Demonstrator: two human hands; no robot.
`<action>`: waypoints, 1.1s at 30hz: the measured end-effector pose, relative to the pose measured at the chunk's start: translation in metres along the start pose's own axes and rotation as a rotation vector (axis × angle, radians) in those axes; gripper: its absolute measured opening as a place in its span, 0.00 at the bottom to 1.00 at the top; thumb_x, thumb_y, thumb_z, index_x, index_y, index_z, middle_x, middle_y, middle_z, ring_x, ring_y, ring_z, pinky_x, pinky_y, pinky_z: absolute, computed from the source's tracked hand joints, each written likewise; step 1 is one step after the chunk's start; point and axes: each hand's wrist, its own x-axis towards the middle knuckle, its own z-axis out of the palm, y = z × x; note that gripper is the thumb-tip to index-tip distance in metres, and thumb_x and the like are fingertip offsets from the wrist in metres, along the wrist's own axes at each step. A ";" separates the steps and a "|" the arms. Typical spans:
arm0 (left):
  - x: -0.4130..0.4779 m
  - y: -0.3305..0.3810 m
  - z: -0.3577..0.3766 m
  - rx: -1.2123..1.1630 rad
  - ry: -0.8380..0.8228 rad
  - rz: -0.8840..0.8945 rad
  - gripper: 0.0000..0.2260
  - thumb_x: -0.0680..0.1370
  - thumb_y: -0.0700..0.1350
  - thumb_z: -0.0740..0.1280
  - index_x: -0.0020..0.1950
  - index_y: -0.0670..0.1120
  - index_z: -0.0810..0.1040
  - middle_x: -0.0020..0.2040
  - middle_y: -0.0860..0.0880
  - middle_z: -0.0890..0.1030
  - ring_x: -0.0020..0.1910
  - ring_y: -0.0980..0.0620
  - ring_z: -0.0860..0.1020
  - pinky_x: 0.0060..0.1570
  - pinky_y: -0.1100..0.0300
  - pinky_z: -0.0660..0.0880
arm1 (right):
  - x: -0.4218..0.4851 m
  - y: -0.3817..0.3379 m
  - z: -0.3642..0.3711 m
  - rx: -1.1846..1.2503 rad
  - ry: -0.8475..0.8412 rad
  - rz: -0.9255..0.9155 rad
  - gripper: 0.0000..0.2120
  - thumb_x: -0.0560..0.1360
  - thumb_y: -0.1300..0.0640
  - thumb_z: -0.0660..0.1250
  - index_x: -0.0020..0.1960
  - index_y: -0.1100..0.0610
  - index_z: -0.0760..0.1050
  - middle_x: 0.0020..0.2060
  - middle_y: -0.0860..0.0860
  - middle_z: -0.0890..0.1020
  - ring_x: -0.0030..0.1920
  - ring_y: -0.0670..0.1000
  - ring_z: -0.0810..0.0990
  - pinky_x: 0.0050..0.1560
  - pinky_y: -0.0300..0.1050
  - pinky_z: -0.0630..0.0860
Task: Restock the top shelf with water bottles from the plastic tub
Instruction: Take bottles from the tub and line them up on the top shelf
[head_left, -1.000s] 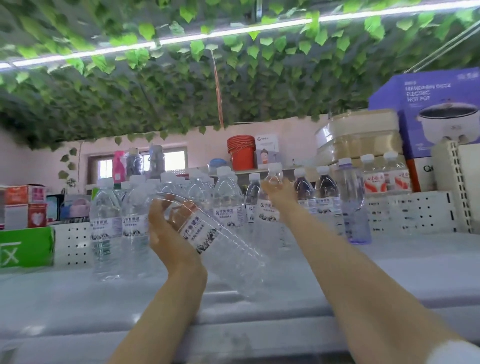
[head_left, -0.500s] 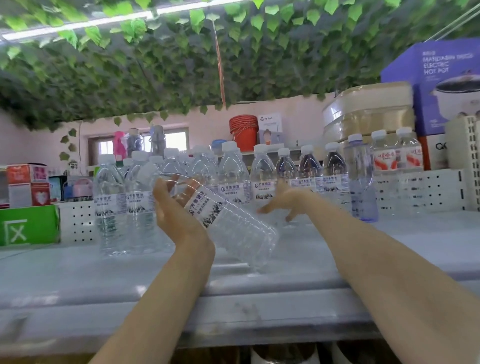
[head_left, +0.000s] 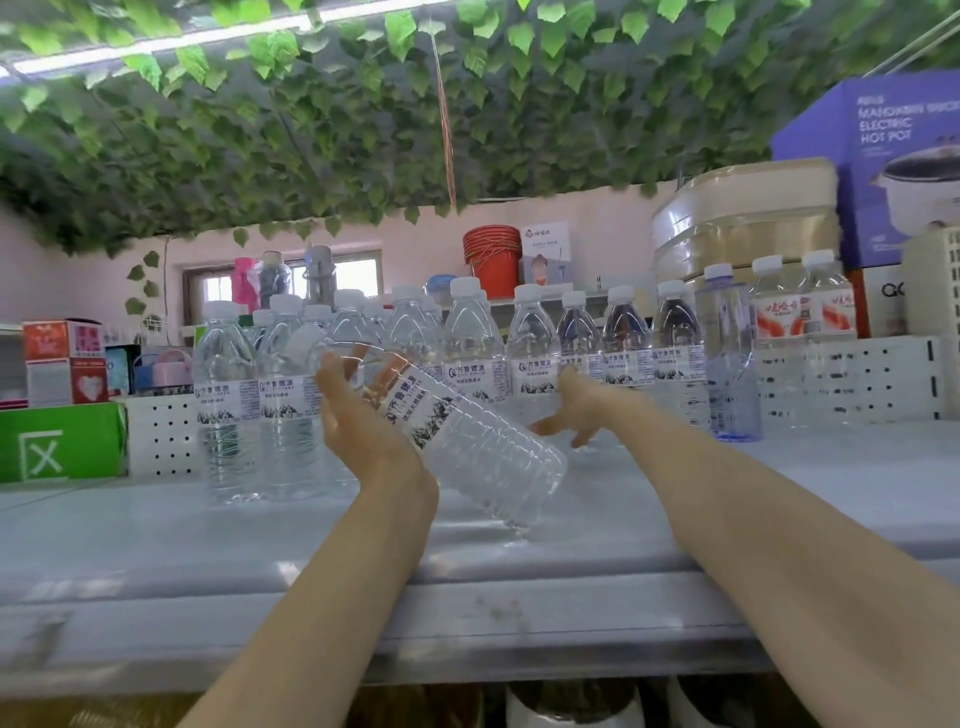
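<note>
My left hand (head_left: 363, 421) grips a clear water bottle (head_left: 467, 447) round its upper part, above the top shelf (head_left: 597, 551). The bottle is tilted, with its base low to the right, near the shelf surface. My right hand (head_left: 574, 410) hovers just in front of the standing row of water bottles (head_left: 530, 353), fingers spread and holding nothing. Several more bottles (head_left: 228, 395) stand in a cluster to the left. The plastic tub is out of view.
A tall blue-tinted bottle (head_left: 730, 364) stands right of the row, and two red-labelled bottles (head_left: 802, 306) sit behind a white perforated divider (head_left: 852, 379). A green box (head_left: 57, 441) lies at the left. Leafy vines hang overhead. A purple hot-pot box (head_left: 893, 161) stands at the back right.
My right hand has let go of a bottle in the row and drawn back and down, fingers spread. My left hand keeps hold of the tilted bottle. The view has tilted downward slightly.
</note>
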 end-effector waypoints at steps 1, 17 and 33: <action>0.000 0.000 0.000 0.000 -0.003 -0.004 0.12 0.76 0.56 0.61 0.49 0.50 0.77 0.31 0.55 0.80 0.31 0.56 0.77 0.32 0.62 0.73 | 0.000 0.001 0.000 -0.071 0.006 0.000 0.54 0.68 0.46 0.73 0.77 0.57 0.38 0.76 0.60 0.50 0.61 0.61 0.75 0.65 0.59 0.70; 0.001 -0.002 -0.002 0.190 -0.001 -0.021 0.22 0.74 0.62 0.65 0.61 0.50 0.75 0.44 0.51 0.80 0.44 0.50 0.78 0.44 0.54 0.74 | -0.015 -0.007 -0.001 -0.636 0.285 -0.129 0.65 0.65 0.38 0.72 0.69 0.58 0.19 0.70 0.56 0.24 0.71 0.63 0.27 0.61 0.71 0.30; -0.036 0.050 0.020 0.198 -0.161 0.023 0.22 0.78 0.55 0.62 0.64 0.41 0.71 0.41 0.50 0.78 0.32 0.56 0.78 0.29 0.62 0.75 | -0.168 -0.058 -0.035 -0.009 -0.098 -0.518 0.54 0.66 0.48 0.76 0.77 0.48 0.40 0.76 0.48 0.55 0.72 0.50 0.61 0.74 0.48 0.56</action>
